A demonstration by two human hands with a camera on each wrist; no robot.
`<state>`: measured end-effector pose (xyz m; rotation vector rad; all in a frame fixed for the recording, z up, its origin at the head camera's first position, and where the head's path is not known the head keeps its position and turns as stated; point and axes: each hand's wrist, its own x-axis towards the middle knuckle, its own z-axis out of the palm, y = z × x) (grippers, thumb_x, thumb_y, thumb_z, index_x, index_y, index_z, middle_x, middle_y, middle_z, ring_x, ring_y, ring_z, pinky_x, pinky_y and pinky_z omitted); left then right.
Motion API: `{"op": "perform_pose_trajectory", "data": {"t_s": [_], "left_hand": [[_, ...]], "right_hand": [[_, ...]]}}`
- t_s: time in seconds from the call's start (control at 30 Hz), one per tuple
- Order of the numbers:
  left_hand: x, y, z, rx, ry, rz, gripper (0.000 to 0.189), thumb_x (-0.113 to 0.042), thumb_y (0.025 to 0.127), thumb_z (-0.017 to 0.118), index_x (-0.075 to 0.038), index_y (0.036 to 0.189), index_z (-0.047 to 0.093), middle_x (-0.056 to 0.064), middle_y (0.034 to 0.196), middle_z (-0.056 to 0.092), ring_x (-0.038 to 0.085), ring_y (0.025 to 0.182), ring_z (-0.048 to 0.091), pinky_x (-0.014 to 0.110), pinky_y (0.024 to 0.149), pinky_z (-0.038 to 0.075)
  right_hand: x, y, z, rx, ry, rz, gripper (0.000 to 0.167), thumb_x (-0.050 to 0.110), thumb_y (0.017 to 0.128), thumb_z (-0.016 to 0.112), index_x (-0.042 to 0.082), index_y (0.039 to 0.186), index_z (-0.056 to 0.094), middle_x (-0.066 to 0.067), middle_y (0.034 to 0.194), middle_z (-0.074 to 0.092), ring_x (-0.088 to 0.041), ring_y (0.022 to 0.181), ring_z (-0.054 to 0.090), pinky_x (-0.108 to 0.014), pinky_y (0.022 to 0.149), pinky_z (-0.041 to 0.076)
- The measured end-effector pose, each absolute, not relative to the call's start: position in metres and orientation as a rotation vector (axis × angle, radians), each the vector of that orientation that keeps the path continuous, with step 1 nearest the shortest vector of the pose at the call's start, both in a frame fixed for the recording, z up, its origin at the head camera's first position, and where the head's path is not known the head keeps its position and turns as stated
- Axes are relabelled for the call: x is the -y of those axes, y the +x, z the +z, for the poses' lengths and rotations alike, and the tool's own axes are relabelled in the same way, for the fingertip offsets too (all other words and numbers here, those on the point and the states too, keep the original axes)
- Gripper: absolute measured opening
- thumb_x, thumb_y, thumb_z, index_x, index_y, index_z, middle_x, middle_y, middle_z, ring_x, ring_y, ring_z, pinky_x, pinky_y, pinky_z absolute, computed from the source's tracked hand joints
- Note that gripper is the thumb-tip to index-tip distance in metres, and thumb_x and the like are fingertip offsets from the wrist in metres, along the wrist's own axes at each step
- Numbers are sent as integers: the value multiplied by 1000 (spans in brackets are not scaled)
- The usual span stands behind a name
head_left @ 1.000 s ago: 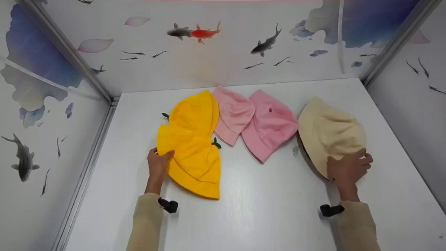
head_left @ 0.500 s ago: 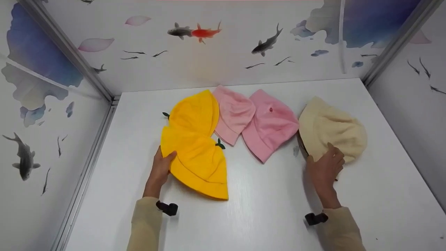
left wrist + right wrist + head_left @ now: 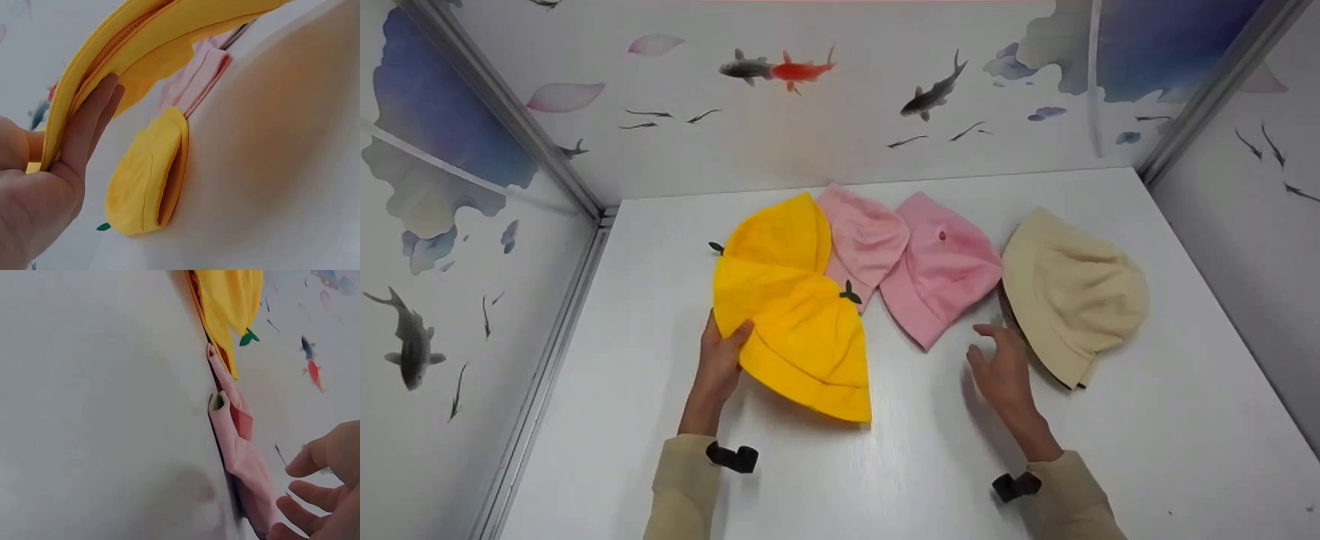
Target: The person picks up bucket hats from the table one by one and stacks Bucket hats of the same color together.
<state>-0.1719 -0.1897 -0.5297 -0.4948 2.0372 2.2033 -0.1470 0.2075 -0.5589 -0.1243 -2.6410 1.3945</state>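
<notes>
My left hand [image 3: 724, 356] pinches the brim of a yellow bucket hat [image 3: 802, 330], thumb on top and fingers underneath. In the left wrist view that brim [image 3: 90, 73] is raised off the table, the fingers beneath it. A second yellow hat [image 3: 776, 236] lies behind, partly covered by the held one; its green leaf [image 3: 103, 226] shows in the left wrist view. My right hand [image 3: 1003, 367] hovers with loosely bent fingers, holding nothing, between a darker pink hat [image 3: 941, 262] and a cream hat [image 3: 1072, 292]. The right wrist view shows its fingers [image 3: 304, 512] apart from the pink hat.
A light pink hat [image 3: 866, 240] lies between the rear yellow hat and the darker pink one, overlapping both edges. All rest on a white table [image 3: 922, 465]. Printed panels [image 3: 840, 135] stand at the back and both sides, joined by metal posts [image 3: 540, 157].
My right hand has left the cream hat's brim and moved left. My left hand has lifted the front yellow hat and shifted it right, covering more of the rear yellow hat.
</notes>
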Motion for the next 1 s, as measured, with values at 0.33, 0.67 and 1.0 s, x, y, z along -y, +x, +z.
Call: {"op": "perform_pose_trajectory", "data": {"t_s": [0.33,0.67,1.0], "left_hand": [[161,-166,-533,-1913,-500,2379,58,-10,102,55,-29,151,30,1,141,51,21,120,56,23,99,54],[133,-159,-544,-1788,-476,2527,58,-11,104,52,-32,151,26,2,140,50,19,122,57,26,101,53],[122,-151,-547,-1534,-439,2692,60,-4,101,55,-28,149,27,1,140,47,18,126,53,29,108,49]], "right_hand": [[-172,-155,-557,2670,-21,2286,57,32,98,64,4,145,46,-17,146,53,-29,127,57,-42,106,51],[-159,-159,-568,2569,-12,2683,70,32,96,66,9,153,32,-18,148,49,-20,118,61,-31,98,55],[-159,-156,-574,2372,33,2795,64,20,94,69,3,149,40,-3,116,59,-16,100,57,-22,92,53]]}}
